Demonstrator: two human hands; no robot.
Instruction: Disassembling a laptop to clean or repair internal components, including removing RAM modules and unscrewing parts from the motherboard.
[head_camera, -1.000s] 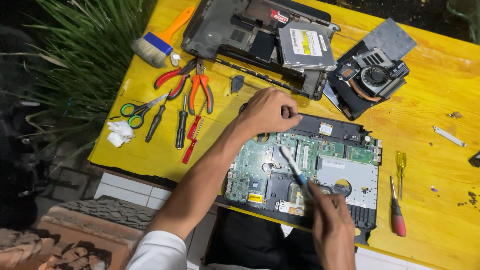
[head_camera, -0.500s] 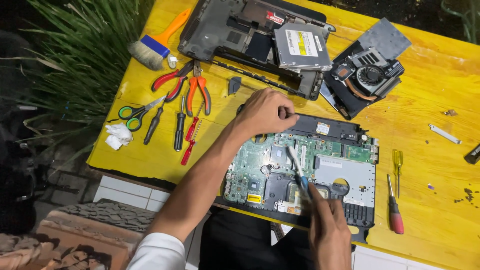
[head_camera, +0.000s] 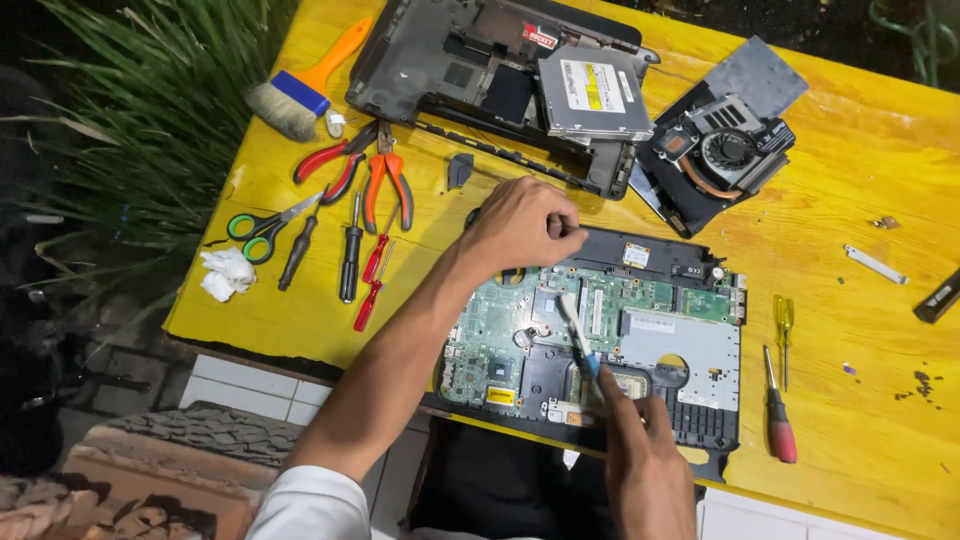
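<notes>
White rectangular label (head_camera: 590, 85) on silver optical drive; small red label (head_camera: 541, 38) on grey laptop base.

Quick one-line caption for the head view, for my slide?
Left hand steadies an opened laptop's circuit board on a yellow table while the right hand holds a small tool over it.

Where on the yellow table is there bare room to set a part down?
Bare wood on the table lies right of the cooling fan, above the metal strip. A smaller patch lies between the hand tools and the left hand. It is crowded along the top, around the laptop shell, and at the motherboard.
</notes>
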